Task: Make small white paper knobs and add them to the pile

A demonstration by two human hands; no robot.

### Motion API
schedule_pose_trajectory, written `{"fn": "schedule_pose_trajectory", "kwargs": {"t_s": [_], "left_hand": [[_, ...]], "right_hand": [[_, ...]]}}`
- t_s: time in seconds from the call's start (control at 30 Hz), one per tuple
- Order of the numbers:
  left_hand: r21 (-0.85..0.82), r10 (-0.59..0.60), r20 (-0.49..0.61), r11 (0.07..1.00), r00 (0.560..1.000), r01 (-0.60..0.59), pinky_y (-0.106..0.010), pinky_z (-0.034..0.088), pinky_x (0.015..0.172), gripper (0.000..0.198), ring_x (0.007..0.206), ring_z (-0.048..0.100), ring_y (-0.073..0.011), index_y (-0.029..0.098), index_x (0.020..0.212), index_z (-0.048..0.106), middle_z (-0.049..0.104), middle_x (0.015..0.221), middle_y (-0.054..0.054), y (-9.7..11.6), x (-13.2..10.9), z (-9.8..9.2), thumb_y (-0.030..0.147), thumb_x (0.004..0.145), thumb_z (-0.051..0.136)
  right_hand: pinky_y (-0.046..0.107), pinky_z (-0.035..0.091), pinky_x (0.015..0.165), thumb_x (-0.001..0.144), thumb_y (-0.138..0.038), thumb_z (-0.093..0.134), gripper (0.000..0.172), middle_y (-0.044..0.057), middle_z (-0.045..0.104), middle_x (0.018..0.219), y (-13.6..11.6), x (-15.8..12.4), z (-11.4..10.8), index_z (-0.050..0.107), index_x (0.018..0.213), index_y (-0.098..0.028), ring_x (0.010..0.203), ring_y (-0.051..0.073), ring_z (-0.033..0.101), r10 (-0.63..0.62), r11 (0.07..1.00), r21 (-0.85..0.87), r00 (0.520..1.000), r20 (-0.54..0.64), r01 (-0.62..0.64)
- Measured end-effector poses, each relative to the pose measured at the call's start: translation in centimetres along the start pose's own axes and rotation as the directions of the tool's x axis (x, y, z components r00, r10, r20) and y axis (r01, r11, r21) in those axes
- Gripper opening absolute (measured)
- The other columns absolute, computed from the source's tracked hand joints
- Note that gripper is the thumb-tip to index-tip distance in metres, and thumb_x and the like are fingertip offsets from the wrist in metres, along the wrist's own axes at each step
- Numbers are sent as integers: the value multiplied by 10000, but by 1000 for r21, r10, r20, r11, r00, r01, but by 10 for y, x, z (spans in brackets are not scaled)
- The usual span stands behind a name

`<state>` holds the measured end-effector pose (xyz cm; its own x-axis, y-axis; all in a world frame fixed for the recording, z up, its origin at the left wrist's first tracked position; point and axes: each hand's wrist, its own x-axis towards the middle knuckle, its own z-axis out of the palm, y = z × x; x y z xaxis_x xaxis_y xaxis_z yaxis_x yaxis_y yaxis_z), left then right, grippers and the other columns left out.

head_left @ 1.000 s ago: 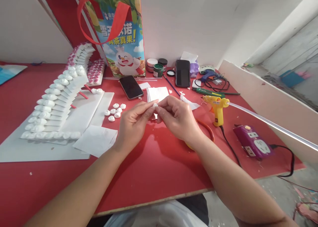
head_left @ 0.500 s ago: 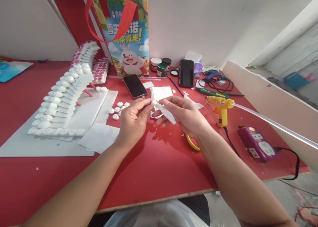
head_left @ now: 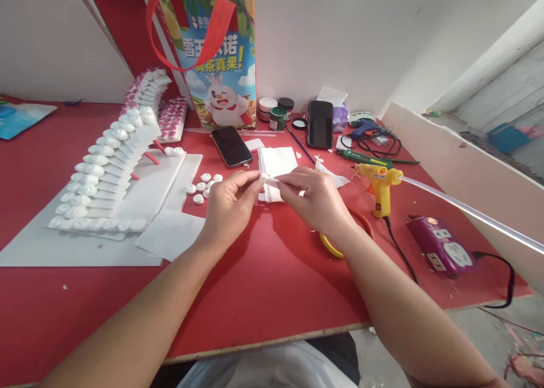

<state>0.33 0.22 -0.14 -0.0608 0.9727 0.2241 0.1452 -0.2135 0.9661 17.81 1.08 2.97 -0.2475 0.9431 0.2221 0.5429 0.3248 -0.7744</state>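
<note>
Together, the bare left hand (head_left: 233, 207) and bare right hand (head_left: 317, 198) are pinching a small, narrow white paper-like piece (head_left: 270, 180) between thumbs and fingers, above the middle of a glossy red tabletop (head_left: 263, 297). Just beyond, a stack of flat white sheets (head_left: 278, 159) is lying partly behind the hands. Small round white rosettes (head_left: 198, 199) are sitting left of the left hand, near a curved, stepped white structure (head_left: 107, 185) edged with similar pieces. To the right, a yellow glue gun (head_left: 381, 191) is resting near a purple power socket (head_left: 442, 245).
</note>
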Motion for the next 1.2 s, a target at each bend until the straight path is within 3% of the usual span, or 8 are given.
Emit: {"fn": "schedule_pose_trajectory", "kwargs": {"t_s": [0.13,0.23,0.43,0.67,0.8,0.9,1.07,1.2], "left_hand": [[-114,-96,11,989,995,96,-302,541,723,271,769,670,-185,203,1013,817,766,843,-46,-7,2,1,406,838,780],[-202,-146,28,968,989,149,-297,528,738,283,746,642,-162,191,1020,817,751,826,-40,-9,3,1,389,819,803],[-179,-123,65,975,990,133,-303,543,792,258,806,677,-177,201,997,821,778,893,-43,-3,2,0,395,829,797],[-136,-93,19,986,995,95,-311,567,773,275,798,696,-195,188,973,823,787,877,-52,-1,1,2,421,829,796],[-97,-70,-14,993,997,68,-292,571,790,252,830,707,-189,183,1007,817,782,871,-43,0,-3,4,385,864,769],[22,72,-57,997,996,-70,-270,567,775,205,821,708,-174,179,1016,811,770,859,-36,2,-6,6,327,922,705],[338,536,-73,807,841,-485,-251,550,778,195,806,693,-144,177,1075,802,755,889,-46,2,-7,6,181,959,645],[410,671,-9,679,741,-609,-246,544,770,274,790,681,-129,196,1183,776,753,907,-40,3,-7,4,130,959,633]], "right_hand": [[290,530,647,859,-186,609,143,10,707,647,-2,3,-9,712,760,-169,549,145,651,205,866,404,946,251,-294],[319,601,663,873,-211,676,64,29,734,666,-1,6,-13,705,890,-157,556,171,706,273,717,564,909,313,-410],[369,659,613,887,-540,727,395,115,769,855,4,8,-8,708,892,-146,660,193,720,321,509,661,834,448,-551],[236,546,490,639,-478,927,401,15,707,648,-1,6,2,706,692,-147,462,91,588,295,673,612,909,293,-416],[225,495,468,715,-455,878,378,-1,668,552,-10,1,9,672,630,-149,426,94,576,318,793,515,942,106,-325],[218,480,480,803,-448,813,366,-13,637,512,-16,-5,13,691,631,-148,423,91,575,249,864,450,969,7,-225],[226,525,491,867,-393,752,283,5,702,626,-19,-10,18,726,739,-142,448,101,615,199,826,546,979,-48,-141],[243,566,517,894,-350,720,228,7,707,669,-18,-11,19,730,809,-139,489,118,652,174,813,575,981,-84,-95]]}}
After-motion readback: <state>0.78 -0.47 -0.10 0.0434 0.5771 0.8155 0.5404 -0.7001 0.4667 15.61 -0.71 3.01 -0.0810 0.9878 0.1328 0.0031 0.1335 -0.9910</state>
